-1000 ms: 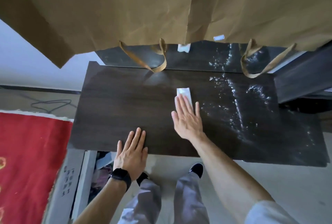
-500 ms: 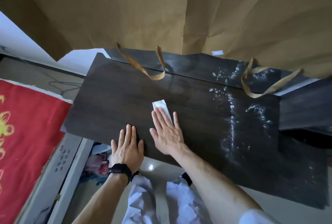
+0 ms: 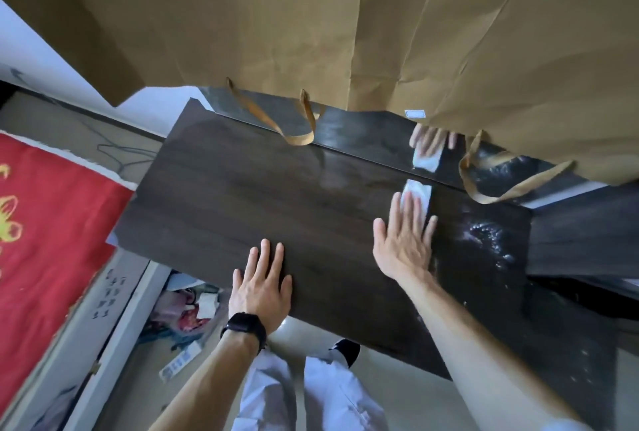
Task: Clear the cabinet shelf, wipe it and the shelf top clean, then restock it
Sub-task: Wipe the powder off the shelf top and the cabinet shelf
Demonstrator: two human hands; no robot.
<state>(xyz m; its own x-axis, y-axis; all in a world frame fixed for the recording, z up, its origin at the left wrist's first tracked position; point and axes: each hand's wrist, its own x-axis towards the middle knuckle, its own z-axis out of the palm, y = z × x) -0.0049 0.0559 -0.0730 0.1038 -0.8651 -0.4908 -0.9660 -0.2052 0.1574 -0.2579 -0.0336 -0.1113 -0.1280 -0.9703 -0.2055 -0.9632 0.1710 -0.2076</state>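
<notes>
Pressing flat, fingers spread, the right hand (image 3: 406,237) pins what looks like a white wipe (image 3: 418,191) to the shelf top (image 3: 276,195), while the left hand (image 3: 262,283) lies open well apart.

— What am I wearing on my feed?

— A black watch (image 3: 246,324) on your left wrist, pale grey trousers (image 3: 311,392), a dark shoe (image 3: 346,351), and what may be a white sleeve (image 3: 567,425), barely showing at the right edge.
</notes>
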